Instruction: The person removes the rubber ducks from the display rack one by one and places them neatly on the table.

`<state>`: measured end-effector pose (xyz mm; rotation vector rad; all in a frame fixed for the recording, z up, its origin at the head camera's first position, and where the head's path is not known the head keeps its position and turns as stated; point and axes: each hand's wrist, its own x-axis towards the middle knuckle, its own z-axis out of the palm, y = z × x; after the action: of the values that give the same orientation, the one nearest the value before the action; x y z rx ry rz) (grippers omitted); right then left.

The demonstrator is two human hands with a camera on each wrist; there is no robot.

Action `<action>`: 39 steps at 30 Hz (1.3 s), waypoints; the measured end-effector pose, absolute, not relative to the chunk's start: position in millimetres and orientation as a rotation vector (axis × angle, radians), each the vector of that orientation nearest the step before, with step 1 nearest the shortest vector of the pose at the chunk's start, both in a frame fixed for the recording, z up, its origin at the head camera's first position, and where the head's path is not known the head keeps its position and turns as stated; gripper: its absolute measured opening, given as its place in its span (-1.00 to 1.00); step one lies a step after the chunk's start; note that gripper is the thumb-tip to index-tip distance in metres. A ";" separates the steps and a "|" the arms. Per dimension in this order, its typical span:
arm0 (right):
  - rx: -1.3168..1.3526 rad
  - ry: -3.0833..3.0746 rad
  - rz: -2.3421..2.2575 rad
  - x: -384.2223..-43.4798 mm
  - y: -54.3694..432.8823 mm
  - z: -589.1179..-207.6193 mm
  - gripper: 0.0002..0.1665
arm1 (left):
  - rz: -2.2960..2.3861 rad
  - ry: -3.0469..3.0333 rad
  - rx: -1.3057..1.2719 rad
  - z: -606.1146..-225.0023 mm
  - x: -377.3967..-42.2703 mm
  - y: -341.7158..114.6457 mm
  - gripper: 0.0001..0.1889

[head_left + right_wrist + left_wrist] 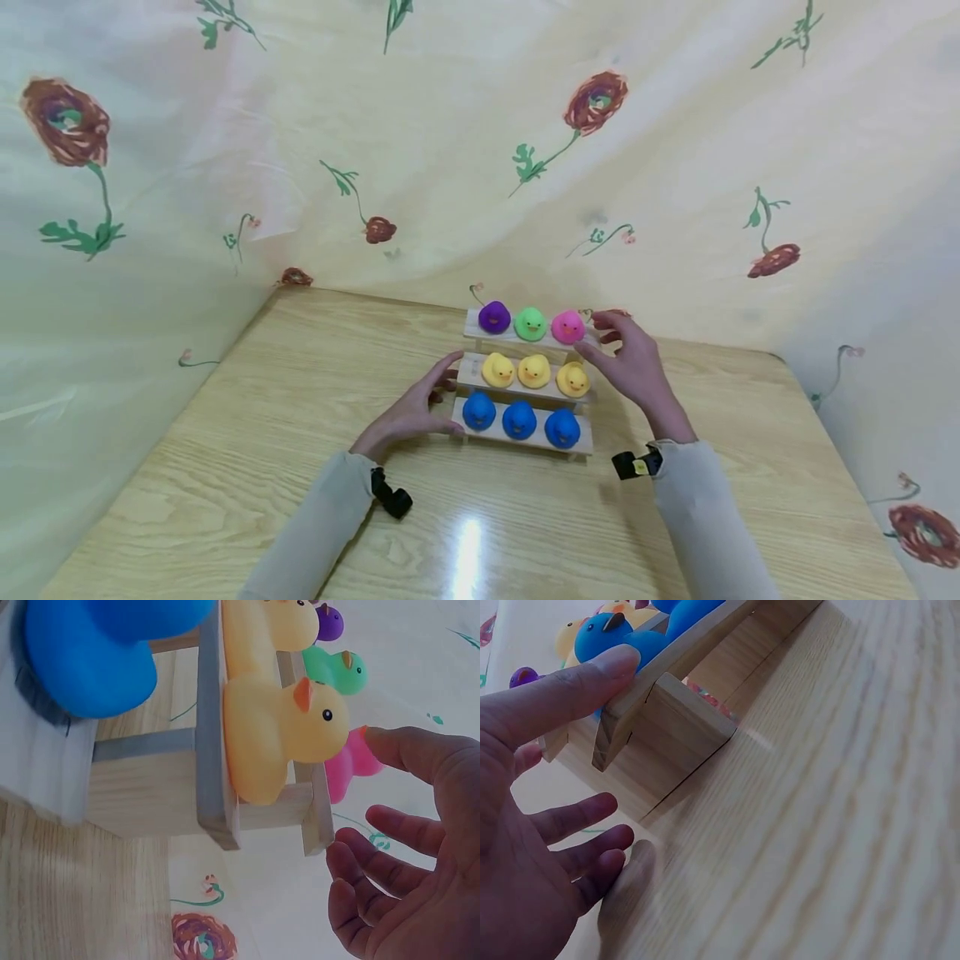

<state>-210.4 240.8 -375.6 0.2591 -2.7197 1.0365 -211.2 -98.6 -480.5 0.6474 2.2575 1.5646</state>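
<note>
A three-step wooden rack (472,369) holds toy ducks in rows. Blue ducks (519,420) fill the bottom step and yellow ducks (534,372) the middle one. On top sit a purple duck (494,317), a green duck (530,324) and a pink duck (567,327). My left hand (416,408) is at the rack's left end, its thumb resting on the bottom board beside a blue duck (619,637); its lower fingers hang free. At the right end, my right hand (630,358) has its thumb tip by the pink duck (352,766), other fingers loosely bent around nothing.
The rack stands on a light wood-grain table (225,467), near its back edge. Flower-printed cloth (450,150) hangs behind and along both sides. Each wrist wears a black strap with a small camera (393,500). A light reflection lies on the tabletop in front.
</note>
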 end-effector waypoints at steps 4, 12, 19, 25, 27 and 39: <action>0.265 -2.736 1.019 -212.3 236.4 -374.5 -0.34 | 1.571 2.248 0.634 -482.0 -211.1 -98.5 0.21; 0.273 -2.755 1.032 -216.7 230.0 -370.2 -0.31 | 1.563 2.233 0.668 -485.3 -212.9 -100.5 0.21; 0.290 -2.767 1.036 -218.8 228.0 -368.6 -0.33 | 1.571 2.207 0.676 -490.1 -214.9 -102.2 0.23; 0.272 -2.781 1.019 -219.6 226.5 -367.1 -0.34 | 1.574 2.210 0.685 -491.6 -214.9 -102.6 0.22; 0.263 -2.792 1.018 -219.3 226.4 -366.1 -0.34 | 1.574 2.211 0.696 -491.4 -214.7 -102.7 0.21; 0.252 -2.796 1.005 -220.6 225.2 -365.7 -0.35 | 1.576 2.207 0.684 -490.8 -214.7 -103.7 0.22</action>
<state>-220.6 225.2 -365.7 0.2517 -2.7964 1.0052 -214.7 -103.7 -490.8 0.6839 2.2073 1.5755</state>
